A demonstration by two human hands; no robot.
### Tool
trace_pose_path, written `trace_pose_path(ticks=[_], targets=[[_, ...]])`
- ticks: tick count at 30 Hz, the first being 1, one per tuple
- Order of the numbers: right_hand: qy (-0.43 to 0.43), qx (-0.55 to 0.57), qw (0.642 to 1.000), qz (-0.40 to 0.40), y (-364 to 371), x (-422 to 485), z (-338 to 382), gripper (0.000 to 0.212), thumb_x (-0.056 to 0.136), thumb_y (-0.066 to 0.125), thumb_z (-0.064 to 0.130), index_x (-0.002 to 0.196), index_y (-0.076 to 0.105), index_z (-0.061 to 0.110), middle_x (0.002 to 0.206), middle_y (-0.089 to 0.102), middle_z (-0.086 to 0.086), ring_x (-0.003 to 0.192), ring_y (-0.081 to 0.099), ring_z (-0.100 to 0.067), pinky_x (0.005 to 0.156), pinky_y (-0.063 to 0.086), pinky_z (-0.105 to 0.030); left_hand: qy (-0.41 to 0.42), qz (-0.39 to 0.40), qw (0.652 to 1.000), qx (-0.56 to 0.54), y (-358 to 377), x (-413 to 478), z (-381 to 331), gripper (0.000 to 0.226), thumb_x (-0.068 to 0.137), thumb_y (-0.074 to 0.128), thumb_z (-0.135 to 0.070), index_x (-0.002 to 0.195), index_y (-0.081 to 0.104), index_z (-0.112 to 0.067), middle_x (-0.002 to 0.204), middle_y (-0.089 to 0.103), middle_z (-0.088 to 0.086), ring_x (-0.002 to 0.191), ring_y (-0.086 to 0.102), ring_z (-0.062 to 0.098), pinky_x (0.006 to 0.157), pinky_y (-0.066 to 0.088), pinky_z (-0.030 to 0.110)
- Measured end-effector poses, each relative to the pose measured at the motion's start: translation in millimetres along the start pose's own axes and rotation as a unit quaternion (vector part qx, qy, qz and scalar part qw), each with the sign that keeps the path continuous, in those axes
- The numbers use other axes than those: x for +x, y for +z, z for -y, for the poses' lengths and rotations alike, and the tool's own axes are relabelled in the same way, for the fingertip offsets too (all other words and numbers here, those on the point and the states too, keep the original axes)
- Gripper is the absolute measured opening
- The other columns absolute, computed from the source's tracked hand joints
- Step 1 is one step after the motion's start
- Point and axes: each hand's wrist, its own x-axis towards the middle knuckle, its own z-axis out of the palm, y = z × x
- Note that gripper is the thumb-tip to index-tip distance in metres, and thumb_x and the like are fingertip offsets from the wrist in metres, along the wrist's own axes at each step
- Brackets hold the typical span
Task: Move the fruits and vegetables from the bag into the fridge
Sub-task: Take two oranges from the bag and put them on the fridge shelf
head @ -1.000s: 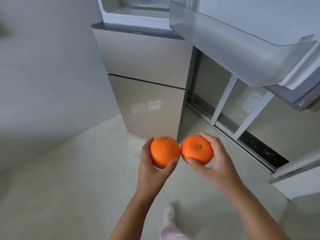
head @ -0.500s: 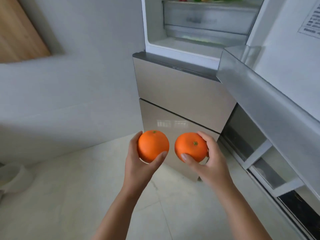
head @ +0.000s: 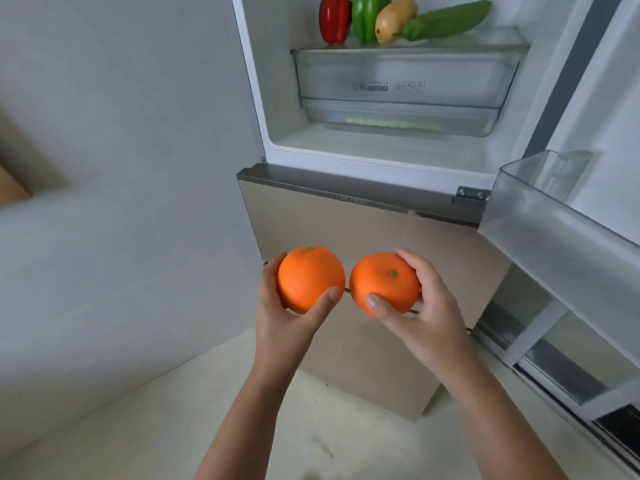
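My left hand [head: 287, 317] grips one orange [head: 308, 277] and my right hand [head: 420, 315] grips a second orange [head: 384, 282], side by side in front of the fridge's closed lower drawers. Above them the fridge [head: 346, 147] stands with its upper door swung wide. On its glass shelf [head: 498, 41] sit a red pepper [head: 334, 19], a green pepper [head: 367, 15], a potato [head: 394, 19] and a long green vegetable [head: 446, 19]. The bag is out of view.
A clear crisper drawer [head: 401, 81] sits under the shelf. The open door [head: 595, 109] with its clear door bin [head: 554, 237] juts out on the right, close to my right arm. A white wall runs along the left; pale floor tiles lie below.
My view has tilted upward, bringing the fridge interior and the vegetables on its shelf into sight. Both hands have kept their oranges and risen toward the fridge.
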Motion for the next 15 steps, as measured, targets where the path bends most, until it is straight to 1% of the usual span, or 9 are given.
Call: trace_pose_path(ticks=[3, 6, 8, 12, 14, 15], targets=[[-0.012, -0.014, 1.000, -0.013, 24.0, 49.7, 17.3, 0.073, 0.066, 0.072, 0.051, 0.129, 0.039, 0.033, 0.123, 0.045, 0.015, 0.105, 0.046, 0.001, 0.078, 0.036, 0.001, 0.024, 0.012, 1.000, 0.001, -16.7, 55.6, -1.4, 0.068, 0.058, 0.071, -0.042, 0.117, 0.037, -0.042, 0.112, 0.043, -0.027, 0.094, 0.052, -0.009, 0.062, 0.043, 0.003], [-0.029, -0.026, 0.999, -0.035, 42.4, 98.1, 32.5, 0.073, 0.065, 0.073, 0.048, 0.129, 0.041, 0.032, 0.124, 0.047, 0.011, 0.107, 0.047, -0.001, 0.078, 0.035, 0.001, 0.059, 0.029, 0.998, -0.002, -30.4, 108.8, -3.0, 0.069, 0.059, 0.071, -0.041, 0.119, 0.037, -0.039, 0.111, 0.043, -0.028, 0.092, 0.048, -0.021, 0.062, 0.042, 0.001], [-0.026, -0.034, 0.998, -0.050, 51.8, 127.4, 40.1, 0.071, 0.068, 0.074, 0.044, 0.129, 0.040, 0.033, 0.126, 0.046, 0.012, 0.109, 0.047, -0.005, 0.080, 0.037, -0.005, 0.079, 0.038, 0.996, -0.007, -35.2, 141.8, -3.1, 0.069, 0.060, 0.072, -0.041, 0.120, 0.038, -0.037, 0.111, 0.044, -0.027, 0.092, 0.046, -0.022, 0.064, 0.042, 0.001], [-0.026, -0.044, 0.994, -0.101, 62.1, 174.0, 50.2, 0.071, 0.065, 0.070, 0.047, 0.128, 0.042, 0.031, 0.126, 0.048, 0.009, 0.110, 0.050, -0.012, 0.088, 0.044, -0.028, 0.095, 0.042, 0.994, -0.024, -31.1, 193.0, -4.7, 0.073, 0.060, 0.074, -0.043, 0.122, 0.036, -0.037, 0.111, 0.042, -0.030, 0.094, 0.047, -0.020, 0.065, 0.041, 0.000], [-0.018, -0.049, 0.991, -0.121, 64.4, 195.0, 52.2, 0.067, 0.070, 0.074, 0.040, 0.128, 0.043, 0.029, 0.124, 0.049, 0.009, 0.109, 0.050, -0.014, 0.090, 0.045, -0.032, 0.100, 0.046, 0.993, -0.033, -23.6, 215.2, -8.2, 0.075, 0.058, 0.073, -0.046, 0.122, 0.036, -0.037, 0.108, 0.041, -0.032, 0.092, 0.048, -0.018, 0.064, 0.042, 0.000], [-0.013, -0.050, 0.990, -0.130, 64.2, 206.1, 52.2, 0.064, 0.072, 0.073, 0.036, 0.128, 0.043, 0.029, 0.122, 0.049, 0.009, 0.109, 0.050, -0.015, 0.090, 0.044, -0.032, 0.103, 0.051, 0.993, -0.040, -19.0, 226.4, -10.3, 0.076, 0.058, 0.076, -0.047, 0.122, 0.036, -0.037, 0.107, 0.040, -0.032, 0.091, 0.048, -0.017, 0.064, 0.042, 0.000]])
